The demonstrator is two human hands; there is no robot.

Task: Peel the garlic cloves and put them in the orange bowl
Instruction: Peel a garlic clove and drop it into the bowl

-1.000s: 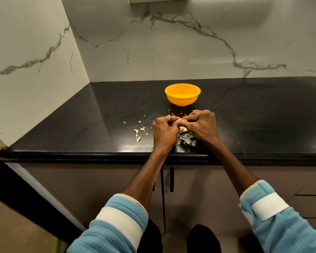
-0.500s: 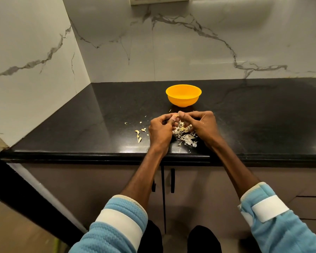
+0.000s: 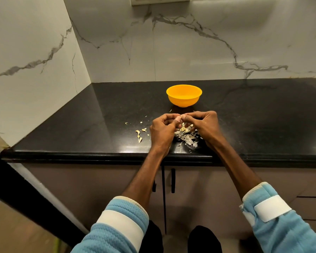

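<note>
Both hands have lifted a little off the heap of skins since a second ago, so more of that heap now shows between the wrists; the bowl has not shifted.

Marble wall [image 3: 208, 52] backs a black counter [image 3: 263, 115] that runs across the view. On it, well back from the front edge, stands the bowl [image 3: 184, 96], upright; from this angle its bottom is hidden, so I cannot tell what it holds.

Just on the person's side of the bowl, the left hand [image 3: 162, 131] and right hand [image 3: 205, 125] meet fingertip to fingertip, fingers curled inward. Under and between them lie the peels [image 3: 188, 136], a loose pale heap, with a few stray bits [image 3: 140, 135] off to the left.

Smallest is the clove [image 3: 178, 118], a pale sliver pinched between the thumb and forefinger tips of both hands, held above the heap and clear of the counter. It is too covered to tell how its long axis lies, or how much skin is left on it.

Peeling looks to be the step in hand. The bowl lies straight beyond the grip, away from the body, near but not touching. Neither hand is clearly nearer, so whichever keeps the clove need only reach forward over the rim.
</note>
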